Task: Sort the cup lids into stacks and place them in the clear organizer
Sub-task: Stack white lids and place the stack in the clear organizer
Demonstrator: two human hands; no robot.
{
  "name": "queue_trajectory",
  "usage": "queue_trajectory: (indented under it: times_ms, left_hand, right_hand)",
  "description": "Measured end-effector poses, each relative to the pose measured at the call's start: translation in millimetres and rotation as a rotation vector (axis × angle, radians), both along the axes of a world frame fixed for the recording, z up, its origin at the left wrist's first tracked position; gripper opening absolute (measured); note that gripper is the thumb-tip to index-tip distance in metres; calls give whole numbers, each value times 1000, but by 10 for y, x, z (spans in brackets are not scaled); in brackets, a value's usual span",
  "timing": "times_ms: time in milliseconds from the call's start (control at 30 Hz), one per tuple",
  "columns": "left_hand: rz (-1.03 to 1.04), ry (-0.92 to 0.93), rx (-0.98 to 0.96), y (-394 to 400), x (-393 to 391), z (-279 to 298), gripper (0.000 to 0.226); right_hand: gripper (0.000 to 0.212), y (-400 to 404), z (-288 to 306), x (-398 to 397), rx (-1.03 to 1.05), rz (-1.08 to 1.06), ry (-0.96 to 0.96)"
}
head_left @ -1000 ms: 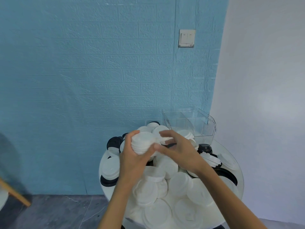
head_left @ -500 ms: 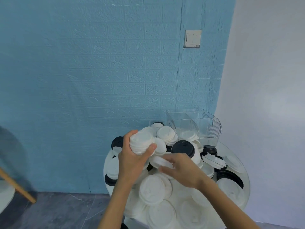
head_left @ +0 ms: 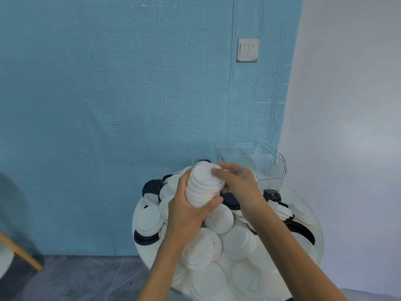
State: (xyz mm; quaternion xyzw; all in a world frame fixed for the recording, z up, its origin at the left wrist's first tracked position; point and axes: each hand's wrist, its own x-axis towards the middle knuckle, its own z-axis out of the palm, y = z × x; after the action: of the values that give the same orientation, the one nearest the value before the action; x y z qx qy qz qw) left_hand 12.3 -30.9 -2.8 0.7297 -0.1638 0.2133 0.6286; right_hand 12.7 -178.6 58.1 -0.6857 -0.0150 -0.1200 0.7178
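The left hand [head_left: 186,210] is wrapped around a tilted stack [head_left: 204,184] of white lids, thumb on its near side, fingers behind it. The right hand [head_left: 239,184] lies over the stack's top, fingertips curled onto the uppermost lid (whether they pinch it cannot be told). Below, loose white and black lids [head_left: 221,246] heap over the round table [head_left: 318,222]. The clear organizer [head_left: 260,162] stands at the table's far edge, against the blue wall [head_left: 130,94], its ribbed end to the right.
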Motion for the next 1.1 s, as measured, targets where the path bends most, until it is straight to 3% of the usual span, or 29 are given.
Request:
queue_trajectory:
  times_ms: [200, 367, 633, 667, 767, 833, 967, 1100]
  left_hand:
    - [-28, -3, -43, -34, -59, 37, 100]
    - [-25, 4, -28, -49, -39, 26, 82]
    - [27, 17, -41, -17, 41, -20, 70]
    - [44, 23, -55, 13, 60, -38, 70]
    - [96, 31, -99, 123, 126, -67, 70]
    - [108, 19, -107, 169, 145, -51, 68]
    - [111, -16, -86, 175, 145, -13, 69]
    - [121, -39, -64, 174, 142, -20, 71]
  right_hand:
    - [11, 44, -56, 36, -92, 25, 64]
    - [17, 72, -5, 22, -83, 162, 184]
    - [19, 57, -102, 93, -40, 211, 228]
    - [20, 24, -139, 121, -117, 156, 195]
    - [25, -124, -286, 203, -729, -120, 9]
    - [38, -151, -385, 186, -987, -90, 5]
    - [62, -55, -524, 142, -1157, -19, 80]
    - [47, -5, -551, 163, -1229, -42, 94]
